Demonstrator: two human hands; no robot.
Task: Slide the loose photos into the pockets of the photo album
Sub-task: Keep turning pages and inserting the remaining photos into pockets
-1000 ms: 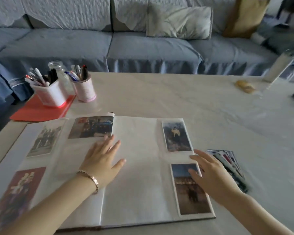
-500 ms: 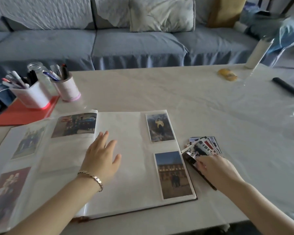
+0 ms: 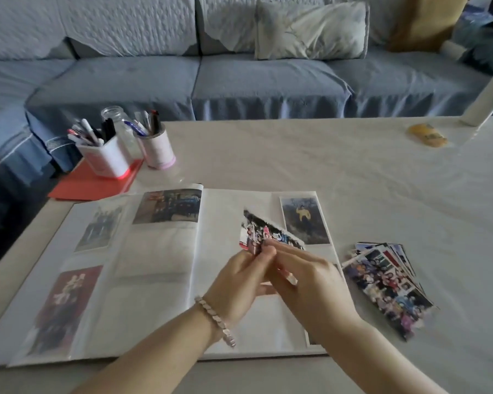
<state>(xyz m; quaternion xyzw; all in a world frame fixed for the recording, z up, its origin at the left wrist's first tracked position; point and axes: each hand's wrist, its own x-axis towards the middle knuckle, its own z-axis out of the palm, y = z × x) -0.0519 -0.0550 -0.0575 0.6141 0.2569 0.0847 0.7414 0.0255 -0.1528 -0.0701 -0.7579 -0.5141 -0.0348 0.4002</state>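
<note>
Holding one photo [image 3: 268, 233] over the open album [image 3: 225, 211] | our left grip [image 3: 239, 282] and right grip [image 3: 310, 285] both pinch it | loose stack [image 3: 387, 282] just beside album on worktop [image 3: 296, 155]

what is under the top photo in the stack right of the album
More loose photos, fanned so only their far edges and corners show past the top group photo. Their pictures are covered, so the count is unclear. The stack lies on the table.

Two pen holders [image 3: 108, 159] and a glass jar [image 3: 123, 129] stand on the counter [image 3: 310, 160] beside a red folder [image 3: 91, 184]; behind is a blue sofa [image 3: 239, 81].
</note>
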